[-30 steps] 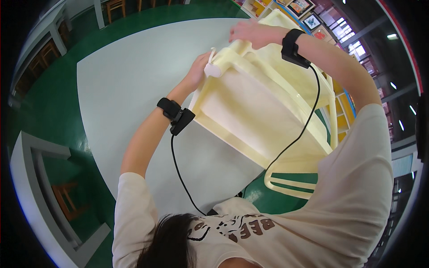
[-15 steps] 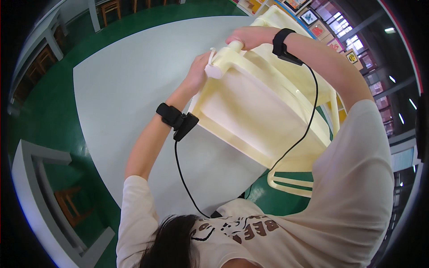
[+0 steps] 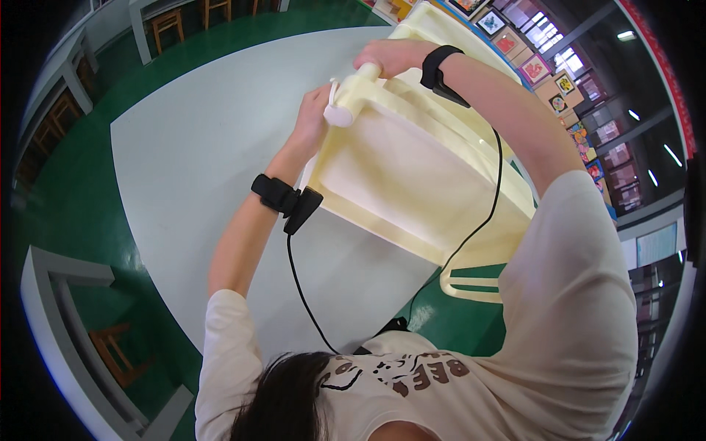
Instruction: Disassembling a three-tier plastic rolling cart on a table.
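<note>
In the upper middle of the frame, the left hand and right hand are both closing around a leg of the pale yellow upturned chair lying over the grey table.

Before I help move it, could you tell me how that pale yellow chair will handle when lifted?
The chair looks like moulded plastic: probably stiff and light. The left hand and right hand steady it together, so it seems bulky and apt to tip.
</note>
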`<move>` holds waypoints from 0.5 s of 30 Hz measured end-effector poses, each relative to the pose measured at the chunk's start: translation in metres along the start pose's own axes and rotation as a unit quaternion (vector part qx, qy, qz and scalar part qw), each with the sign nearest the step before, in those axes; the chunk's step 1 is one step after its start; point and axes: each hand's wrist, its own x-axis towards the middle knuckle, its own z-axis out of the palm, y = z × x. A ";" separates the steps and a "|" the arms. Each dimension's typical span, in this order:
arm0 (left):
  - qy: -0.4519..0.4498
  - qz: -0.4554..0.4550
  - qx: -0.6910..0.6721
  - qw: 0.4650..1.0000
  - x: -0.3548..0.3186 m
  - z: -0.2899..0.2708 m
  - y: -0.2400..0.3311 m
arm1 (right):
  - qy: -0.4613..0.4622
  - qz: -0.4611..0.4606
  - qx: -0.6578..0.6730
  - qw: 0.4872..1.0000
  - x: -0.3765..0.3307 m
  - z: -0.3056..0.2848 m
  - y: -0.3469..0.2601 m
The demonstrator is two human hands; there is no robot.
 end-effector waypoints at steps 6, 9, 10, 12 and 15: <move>-0.030 -0.018 0.004 0.999 -0.008 -0.017 0.001 | 0.066 -0.060 -0.074 0.993 -0.003 -0.003 -0.009; -0.053 -0.098 -0.024 0.993 -0.011 -0.015 -0.002 | -0.019 0.037 -0.095 0.995 0.000 -0.008 -0.010; -0.055 -0.099 -0.024 0.993 -0.011 -0.016 -0.004 | -0.017 0.033 -0.093 0.995 -0.001 -0.007 -0.009; -0.049 -0.120 0.015 0.992 -0.008 -0.017 -0.007 | -0.014 0.030 -0.094 0.995 0.000 -0.003 -0.001; -0.082 -0.034 0.079 0.993 0.006 -0.018 -0.008 | -0.006 -0.007 -0.143 0.990 0.005 0.003 0.011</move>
